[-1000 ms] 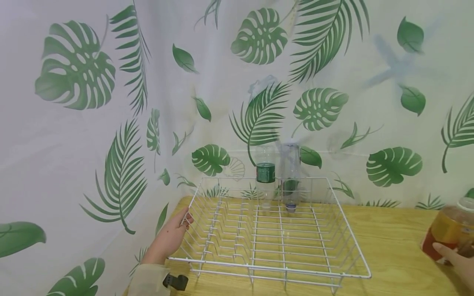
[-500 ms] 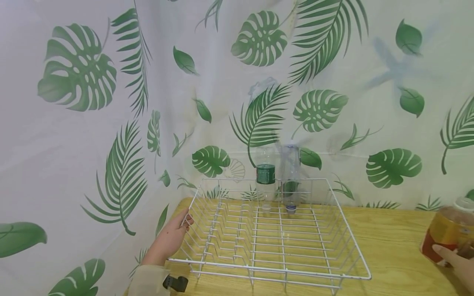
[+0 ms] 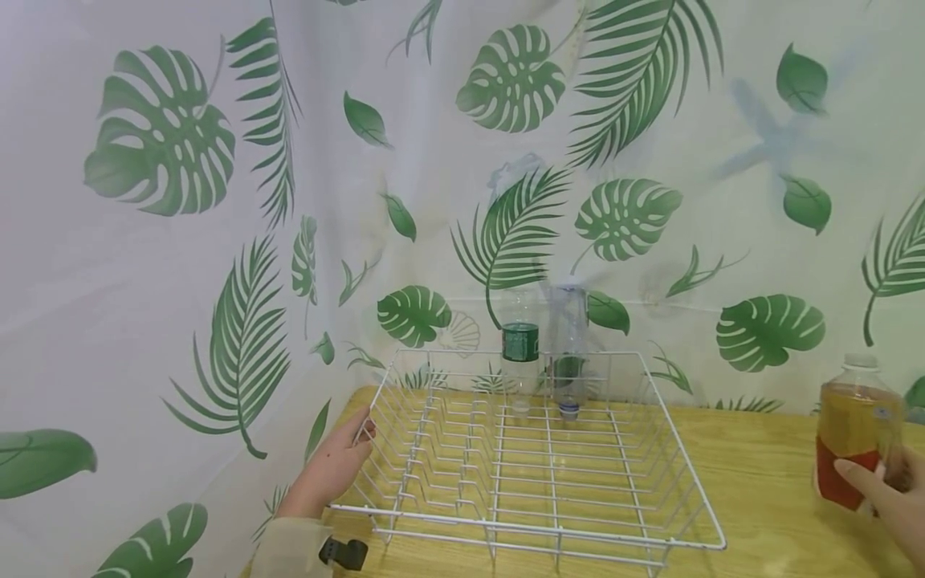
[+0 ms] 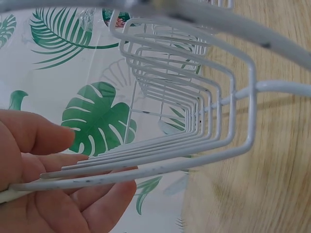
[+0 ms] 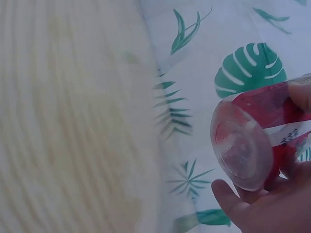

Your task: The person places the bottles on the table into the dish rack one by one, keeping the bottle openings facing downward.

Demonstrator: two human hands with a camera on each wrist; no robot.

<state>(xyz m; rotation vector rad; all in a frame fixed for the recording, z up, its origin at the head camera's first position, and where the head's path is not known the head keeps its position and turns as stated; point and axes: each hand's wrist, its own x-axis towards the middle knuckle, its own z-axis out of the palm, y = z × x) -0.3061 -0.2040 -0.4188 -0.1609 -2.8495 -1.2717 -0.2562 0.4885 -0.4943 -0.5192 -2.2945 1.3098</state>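
Note:
A white wire dish rack (image 3: 552, 527) stands on the wooden table in the head view. At its left side my left hand (image 3: 336, 466) holds the rim. In the left wrist view the fingers (image 4: 109, 206) lie behind the side wires, with the thumb (image 4: 41, 133) on the near side. Far right, my right hand (image 3: 892, 498) grips a plastic bottle (image 3: 856, 409) with a pale cap and a yellow and red label, nearly upright. The right wrist view shows the bottle's round clear base (image 5: 243, 145) lifted off the table, with fingers wrapped round its red part.
Behind the rack's back rim stand two clear bottles: a green-labelled bottle (image 3: 520, 343) and a second bottle (image 3: 568, 345), cap end down. A leaf-print curtain (image 3: 636, 136) closes off the back and left. The wooden table (image 3: 759, 466) extends right of the rack.
The bottle in my right hand has moved left and up and come more upright, bringing its cap fully into view. My left hand and the rack have stayed put.

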